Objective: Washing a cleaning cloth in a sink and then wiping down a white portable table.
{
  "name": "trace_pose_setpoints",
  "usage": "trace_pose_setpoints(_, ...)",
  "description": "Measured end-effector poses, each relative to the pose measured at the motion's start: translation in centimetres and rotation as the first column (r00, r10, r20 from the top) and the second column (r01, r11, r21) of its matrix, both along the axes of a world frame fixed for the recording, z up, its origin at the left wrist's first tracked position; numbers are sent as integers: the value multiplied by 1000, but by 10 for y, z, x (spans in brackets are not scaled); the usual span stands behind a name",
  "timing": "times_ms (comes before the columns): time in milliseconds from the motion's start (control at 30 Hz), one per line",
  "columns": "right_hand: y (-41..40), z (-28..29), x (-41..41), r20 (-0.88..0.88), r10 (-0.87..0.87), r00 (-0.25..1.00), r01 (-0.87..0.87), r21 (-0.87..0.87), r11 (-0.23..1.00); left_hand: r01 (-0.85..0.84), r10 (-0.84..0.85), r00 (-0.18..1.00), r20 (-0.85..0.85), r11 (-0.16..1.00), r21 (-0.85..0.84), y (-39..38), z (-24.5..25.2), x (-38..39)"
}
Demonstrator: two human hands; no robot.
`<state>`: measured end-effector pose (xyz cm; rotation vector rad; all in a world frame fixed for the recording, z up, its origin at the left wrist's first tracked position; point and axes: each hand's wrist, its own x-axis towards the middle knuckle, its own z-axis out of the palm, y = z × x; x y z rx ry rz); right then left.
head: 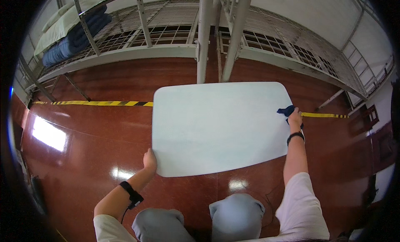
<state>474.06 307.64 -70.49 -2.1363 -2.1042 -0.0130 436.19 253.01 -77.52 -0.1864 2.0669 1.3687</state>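
A white panel with rounded corners, perhaps a tabletop (218, 126), spreads out in front of my knees. My left hand (150, 161) grips its left edge near the lower corner, thumb on the edge and the other fingers hidden. Bunched in my right hand (295, 119) is a dark blue cloth (285, 111). That hand is at the panel's right edge; part of the cloth lies on the white surface and part hangs beside the edge. What supports the panel from below is hidden.
Two metal bunk-bed frames (175, 50) with mesh bases stand beyond the panel. Folded blue bedding (72, 48) and a pale pillow (59, 31) rest on the left one. Yellow-black tape (103, 103) crosses the glossy red floor (93, 132). A thin cable (271, 207) lies near my right knee.
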Motion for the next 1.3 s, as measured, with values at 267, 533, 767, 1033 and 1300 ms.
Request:
trace_pose_setpoints(267, -113, 20, -240, -35, 624, 781, -620, 81, 780, -51, 33, 989, -146, 991, -127, 5, 18, 11)
trace_pose_setpoints(533, -328, 25, -349, -374, 928, 13, -981, 172, 84, 118, -181, 923, -340, 973, -199, 15, 14, 16)
trace_pose_setpoints(767, -346, 14, -268, -203, 947, -248, -965, 142, -222, -81, 73, 997, 35, 913, 401, -27, -56, -34)
trace_pose_setpoints(1033, -141, 42, 3, -166, 580, 798, -599, -100, 795, -8, -136, 961, 242, 859, 512, 7, 7, 4)
trace_pose_setpoints(1300, -150, 28, 30, -57, 515, 856, -512, 53, 857, -57, -31, 980, 198, 903, 425, 7, 25, 12)
